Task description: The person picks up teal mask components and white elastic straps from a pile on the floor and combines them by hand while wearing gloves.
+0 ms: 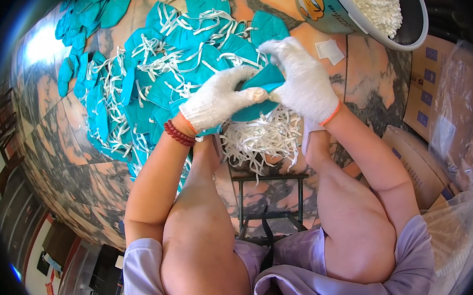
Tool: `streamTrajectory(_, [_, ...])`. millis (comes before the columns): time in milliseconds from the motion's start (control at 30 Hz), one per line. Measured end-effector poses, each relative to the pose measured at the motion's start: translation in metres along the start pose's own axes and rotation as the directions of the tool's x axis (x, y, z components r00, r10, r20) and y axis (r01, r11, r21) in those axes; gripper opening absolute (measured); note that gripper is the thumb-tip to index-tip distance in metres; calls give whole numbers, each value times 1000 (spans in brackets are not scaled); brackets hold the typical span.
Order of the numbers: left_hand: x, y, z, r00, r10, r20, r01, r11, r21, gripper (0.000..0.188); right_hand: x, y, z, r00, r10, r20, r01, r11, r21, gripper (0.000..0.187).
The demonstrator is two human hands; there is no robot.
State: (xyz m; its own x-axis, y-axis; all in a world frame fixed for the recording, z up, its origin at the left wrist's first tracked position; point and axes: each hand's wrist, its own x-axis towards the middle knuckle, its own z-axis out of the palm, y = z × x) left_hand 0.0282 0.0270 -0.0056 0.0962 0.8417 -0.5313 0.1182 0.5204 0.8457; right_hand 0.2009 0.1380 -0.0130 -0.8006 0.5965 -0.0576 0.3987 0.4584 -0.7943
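Note:
A teal face mask [257,111] is held out in front of me, between my two hands in white knitted gloves with orange cuffs. My left hand [219,98] pinches it from the left side, thumb pointing right across it. On the right side my right hand [304,79] has its thumb against the mask, while its fingers curl over the mask's far edge. Part of the mask is hidden by the gloves. Under the hands, between my feet, lies a tangled heap of white straps [260,140]. A large pile of teal masks with white straps [165,70] spreads to the left and beyond.
A bucket [325,9] full of small white pieces stands at the far right, a small white paper square [329,51] beside it. Cardboard boxes [427,90] and clear plastic wrap [460,126] line the right side. The floor [374,77] is marbled tile. A dark metal frame [269,178] sits between my legs.

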Motion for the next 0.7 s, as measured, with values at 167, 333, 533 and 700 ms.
streamTrajectory(167, [4, 5, 2, 995, 74, 71, -74, 997, 6, 43, -2, 13, 6, 984, 172, 35, -173, 984, 37, 53])
streamTrajectory(333, [7, -2, 0, 972, 65, -226, -38, 992, 122, 45, 2, 33, 6, 928, 353, 121, -341, 672, 657, 43])
streamTrajectory(533, [14, 14, -9, 951, 83, -296, -13, 973, 232, 50, -14, 33, 10, 679, 382, 627, -664, -45, 746, 36])
streamTrajectory(700, [21, -16, -14, 966, 6, -257, -121, 892, -435, 61, -3, -12, 2, 610, 426, 668, -790, 383, 478, 31])
